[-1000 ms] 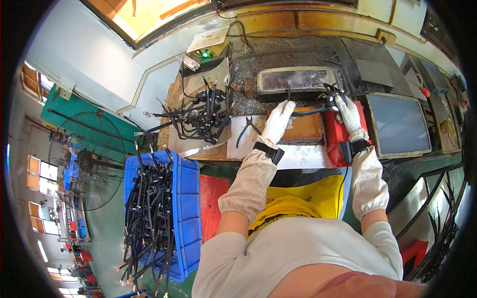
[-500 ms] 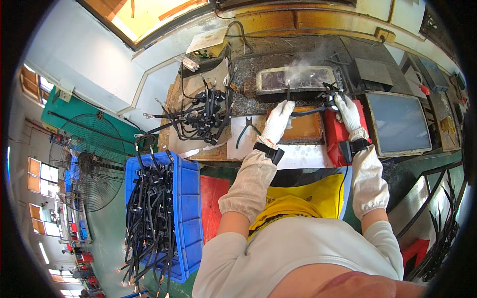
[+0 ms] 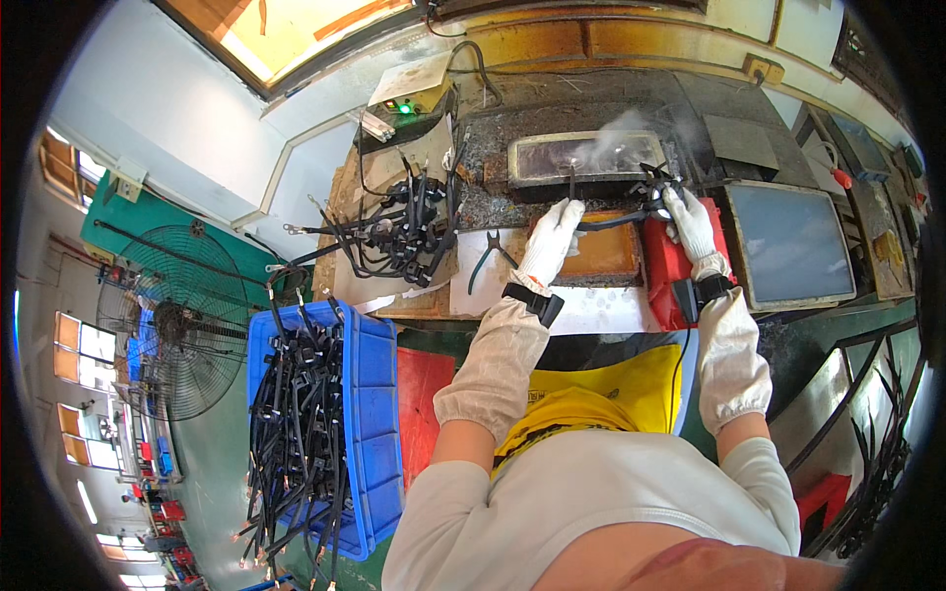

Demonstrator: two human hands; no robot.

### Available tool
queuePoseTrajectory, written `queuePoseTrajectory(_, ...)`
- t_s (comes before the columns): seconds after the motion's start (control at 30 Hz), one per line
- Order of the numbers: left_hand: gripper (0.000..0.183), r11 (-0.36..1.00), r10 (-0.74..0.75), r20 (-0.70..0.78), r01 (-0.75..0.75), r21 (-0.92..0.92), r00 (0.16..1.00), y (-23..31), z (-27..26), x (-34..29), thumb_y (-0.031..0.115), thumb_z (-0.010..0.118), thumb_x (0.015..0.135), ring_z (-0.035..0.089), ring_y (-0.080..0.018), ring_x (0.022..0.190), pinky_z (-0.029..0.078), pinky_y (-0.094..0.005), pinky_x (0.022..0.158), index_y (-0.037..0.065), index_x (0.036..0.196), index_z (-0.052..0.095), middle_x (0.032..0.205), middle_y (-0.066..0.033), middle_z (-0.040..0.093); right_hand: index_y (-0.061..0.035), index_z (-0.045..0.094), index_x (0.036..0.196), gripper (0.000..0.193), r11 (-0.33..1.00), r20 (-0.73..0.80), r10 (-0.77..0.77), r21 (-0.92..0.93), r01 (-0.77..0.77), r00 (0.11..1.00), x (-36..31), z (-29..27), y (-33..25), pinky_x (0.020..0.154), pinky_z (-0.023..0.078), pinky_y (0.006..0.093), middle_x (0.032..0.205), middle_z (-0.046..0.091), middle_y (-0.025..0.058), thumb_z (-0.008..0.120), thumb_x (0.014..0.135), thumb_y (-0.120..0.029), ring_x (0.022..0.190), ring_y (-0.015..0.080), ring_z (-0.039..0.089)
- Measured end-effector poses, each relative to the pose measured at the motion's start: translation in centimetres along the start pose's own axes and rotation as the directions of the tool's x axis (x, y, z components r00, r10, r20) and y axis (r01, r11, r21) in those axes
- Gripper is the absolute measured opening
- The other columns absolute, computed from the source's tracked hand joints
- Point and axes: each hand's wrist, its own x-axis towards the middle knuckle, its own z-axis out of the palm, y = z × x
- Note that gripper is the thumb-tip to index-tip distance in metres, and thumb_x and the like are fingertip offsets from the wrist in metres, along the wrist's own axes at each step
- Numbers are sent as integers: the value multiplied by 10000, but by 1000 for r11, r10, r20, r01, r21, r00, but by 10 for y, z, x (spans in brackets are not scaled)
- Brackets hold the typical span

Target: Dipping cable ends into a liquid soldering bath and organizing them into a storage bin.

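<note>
In a white glove, my left hand (image 3: 554, 236) is closed round one end of a black cable (image 3: 613, 225). The tip points away from me at the near edge of a rectangular metal pot (image 3: 544, 169), from which smoke rises. Whether the tip touches what is inside cannot be made out. Also gloved, my right hand (image 3: 692, 227) grips the cable's other part, where black connector pieces (image 3: 654, 185) stick out by the pot's right corner. Below the cable lies a shallow tray of amber material (image 3: 603, 252), partly covered by my left hand.
Pliers (image 3: 485, 260) and a heap of black cables (image 3: 409, 229) lie left of my hands. A blue crate (image 3: 372, 433) full of cables stands lower left, near a large fan (image 3: 182, 325). Right of the red box (image 3: 662, 276) sits a framed grey panel (image 3: 791, 242).
A green light now glows on the box at the back left. Smoke over the pot has spread up and to the right. Both hands and the cable look unmoved.
</note>
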Motion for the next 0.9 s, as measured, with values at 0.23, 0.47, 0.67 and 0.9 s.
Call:
queuePoseTrajectory(0.23, 558, 1000, 18, -9, -18, 23, 1000, 1, 0, -1, 452, 487, 869, 529, -85, 711, 443, -224, 596, 27, 1229, 466, 867, -21, 545, -58, 554, 982, 300, 1000, -4, 2, -6, -3, 1000, -1, 1, -3, 357, 326, 181, 669, 570, -6, 502, 889, -339, 414, 40, 414)
queuePoseTrajectory(0.47, 549, 1000, 24, 12, -24, 12, 1000, 2, 0, 0, 449, 487, 870, 505, -74, 699, 438, -218, 599, 31, 1225, 471, 905, -9, 547, -55, 552, 984, 309, 1000, 14, -8, -13, 9, 1000, 0, -2, -1, 359, 326, 183, 672, 568, -3, 502, 886, -343, 415, 41, 412)
queuePoseTrajectory(0.67, 552, 1000, 16, 37, -15, -23, 999, 4, -1, -3, 453, 493, 866, 489, -71, 689, 436, -218, 614, 30, 1220, 477, 926, -10, 553, -49, 549, 973, 324, 1000, 61, -10, 6, 10, 998, 1, -5, 1, 357, 320, 182, 666, 557, -7, 495, 888, -357, 414, 39, 408)
queuePoseTrajectory(0.9, 564, 999, 38, 60, -38, -8, 997, 10, 3, -9, 464, 487, 867, 486, -71, 685, 432, -223, 625, 20, 1214, 481, 918, -14, 554, -51, 545, 940, 315, 999, 88, -26, 49, 21, 996, 2, -11, 6, 354, 311, 178, 660, 546, -7, 499, 891, -359, 409, 39, 403)
